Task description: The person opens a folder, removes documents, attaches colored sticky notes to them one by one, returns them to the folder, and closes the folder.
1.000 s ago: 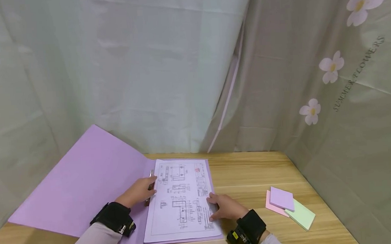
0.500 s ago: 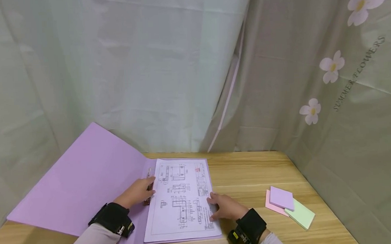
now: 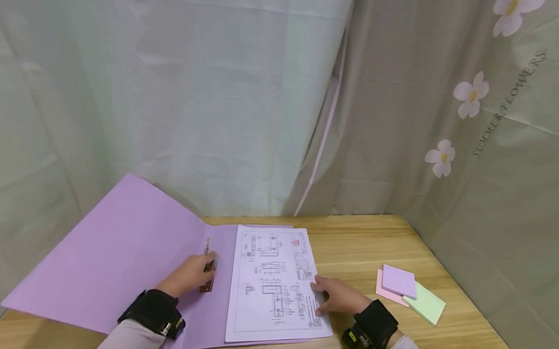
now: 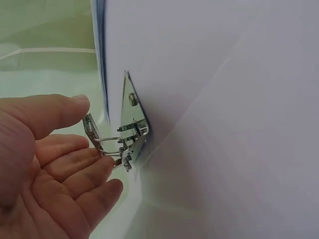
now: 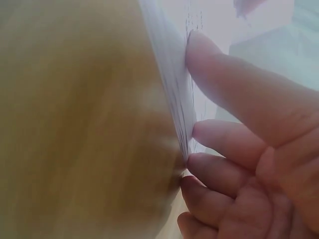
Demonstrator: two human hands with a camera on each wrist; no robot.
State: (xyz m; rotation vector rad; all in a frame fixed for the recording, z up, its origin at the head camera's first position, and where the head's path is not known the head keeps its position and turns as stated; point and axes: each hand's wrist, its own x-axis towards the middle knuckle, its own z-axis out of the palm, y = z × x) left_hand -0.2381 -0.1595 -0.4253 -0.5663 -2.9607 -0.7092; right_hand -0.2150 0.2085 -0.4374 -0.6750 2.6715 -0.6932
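A purple folder (image 3: pixel 118 257) lies spread on the table, its left cover raised at a slant. Near its spine is a metal lever clip (image 3: pixel 207 286), whose raised lever my left hand (image 3: pixel 190 275) pinches between thumb and fingers. The left wrist view shows the clip (image 4: pixel 133 107) with its lever swung out from the base plate. A stack of printed technical drawings (image 3: pixel 278 322) lies on the folder's right side, its left edge apart from the clip. My right hand (image 3: pixel 340 296) grips the stack's right edge, thumb on top and fingers against the sheet edges (image 5: pixel 174 99).
To the right on the wooden table (image 3: pixel 359 244) lie pink, purple (image 3: pixel 399 280) and green (image 3: pixel 426 304) sticky-note pads, partly overlapping. A pale curtain (image 3: pixel 209 104) hangs behind the table, and a flower-printed one (image 3: pixel 499 210) runs along its right side.
The paper stack has slid right with my right hand, away from the clip, and now overhangs the folder's right edge. My left hand stays at the clip, with more of the folder's spine showing.
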